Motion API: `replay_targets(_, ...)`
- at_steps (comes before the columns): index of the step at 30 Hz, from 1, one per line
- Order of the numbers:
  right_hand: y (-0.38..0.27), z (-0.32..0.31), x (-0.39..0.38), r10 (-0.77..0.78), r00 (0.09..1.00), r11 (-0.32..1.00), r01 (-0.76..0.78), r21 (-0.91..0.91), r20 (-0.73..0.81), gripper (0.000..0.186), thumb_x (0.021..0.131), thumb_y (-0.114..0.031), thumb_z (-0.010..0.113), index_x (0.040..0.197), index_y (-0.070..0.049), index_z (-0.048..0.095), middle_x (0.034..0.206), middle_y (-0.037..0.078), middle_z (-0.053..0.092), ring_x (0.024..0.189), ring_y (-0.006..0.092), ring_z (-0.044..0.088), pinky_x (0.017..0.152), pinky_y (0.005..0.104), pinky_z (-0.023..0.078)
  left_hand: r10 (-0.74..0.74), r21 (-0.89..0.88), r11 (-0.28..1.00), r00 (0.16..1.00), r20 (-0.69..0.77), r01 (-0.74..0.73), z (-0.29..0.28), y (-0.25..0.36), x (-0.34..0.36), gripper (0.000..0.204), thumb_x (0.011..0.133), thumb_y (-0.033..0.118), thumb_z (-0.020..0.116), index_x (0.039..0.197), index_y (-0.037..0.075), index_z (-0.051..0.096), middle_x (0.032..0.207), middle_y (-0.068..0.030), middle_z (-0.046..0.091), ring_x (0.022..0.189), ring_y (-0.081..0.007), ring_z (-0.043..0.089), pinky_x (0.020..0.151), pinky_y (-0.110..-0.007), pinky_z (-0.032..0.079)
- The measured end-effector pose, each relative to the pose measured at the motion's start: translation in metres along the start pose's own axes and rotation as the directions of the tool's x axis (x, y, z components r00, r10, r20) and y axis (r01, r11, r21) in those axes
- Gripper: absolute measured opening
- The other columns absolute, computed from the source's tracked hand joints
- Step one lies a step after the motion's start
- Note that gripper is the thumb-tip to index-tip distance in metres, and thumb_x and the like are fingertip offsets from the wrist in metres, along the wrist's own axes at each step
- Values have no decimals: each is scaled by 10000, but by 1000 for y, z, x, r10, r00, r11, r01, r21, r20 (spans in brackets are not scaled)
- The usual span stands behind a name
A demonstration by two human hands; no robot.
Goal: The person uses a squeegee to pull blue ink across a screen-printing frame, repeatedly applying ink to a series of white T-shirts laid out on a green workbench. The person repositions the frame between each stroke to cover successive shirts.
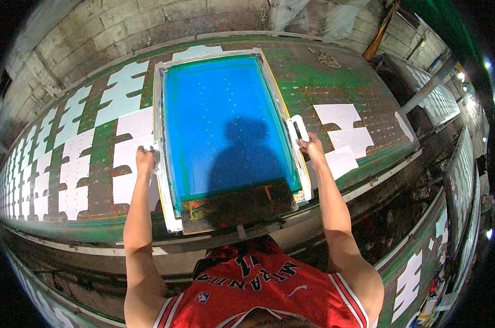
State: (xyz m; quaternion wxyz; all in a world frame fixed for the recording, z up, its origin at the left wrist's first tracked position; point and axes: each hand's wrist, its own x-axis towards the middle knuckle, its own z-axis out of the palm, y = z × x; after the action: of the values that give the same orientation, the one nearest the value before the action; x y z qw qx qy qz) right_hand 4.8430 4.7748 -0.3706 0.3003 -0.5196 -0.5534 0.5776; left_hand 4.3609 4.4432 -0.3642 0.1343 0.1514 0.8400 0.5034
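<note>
A large screen-printing frame (277, 93) with a bright blue mesh (204, 120) lies on the long green table. My left hand (145, 159) is closed on the grip at the frame's left side; the grip is mostly hidden by my fingers. On the opposite side my right hand (313, 147) has its fingers curled round a white handle (298, 129). A dark, stained board (239, 210) lies across the frame's near end. White cut fabric pieces (75, 169) lie flat beside the frame, with more white pieces (343, 128) to its right. My shadow falls on the mesh.
The printing table (291, 54) runs far to the left in rows of cut pieces. A block wall (105, 33) stands behind it. Crumpled scraps (324, 57) sit at its far right. Another table with white pieces (407, 284) is at the lower right, past a slanting post (430, 90).
</note>
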Motion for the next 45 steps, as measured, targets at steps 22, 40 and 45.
replay_targets(22,65,-96,49,39,987,998,-46,40,154,298,963,-130,638,1255,-81,606,1131,43,685,1016,163,633,872,345,506,90,171,983,986,-137,-66,91,-53,-22,373,800,67,618,1144,-77,607,876,-225,694,790,-299,659,758,-409,502)
replay_targets(40,89,-125,65,-71,964,994,47,99,258,326,971,-80,579,1293,-117,611,1105,25,689,994,163,633,856,343,505,132,132,985,976,-175,-110,102,-54,-41,289,757,65,632,998,-93,617,788,-208,654,728,-286,628,703,-419,487)
replay_targets(45,111,-159,80,-446,876,708,469,-528,182,400,817,-14,659,1211,-77,675,1109,107,679,1027,287,629,907,440,525,227,179,965,952,-205,-192,101,-46,-48,271,766,59,631,987,-96,612,763,-202,637,688,-281,599,677,-410,474)
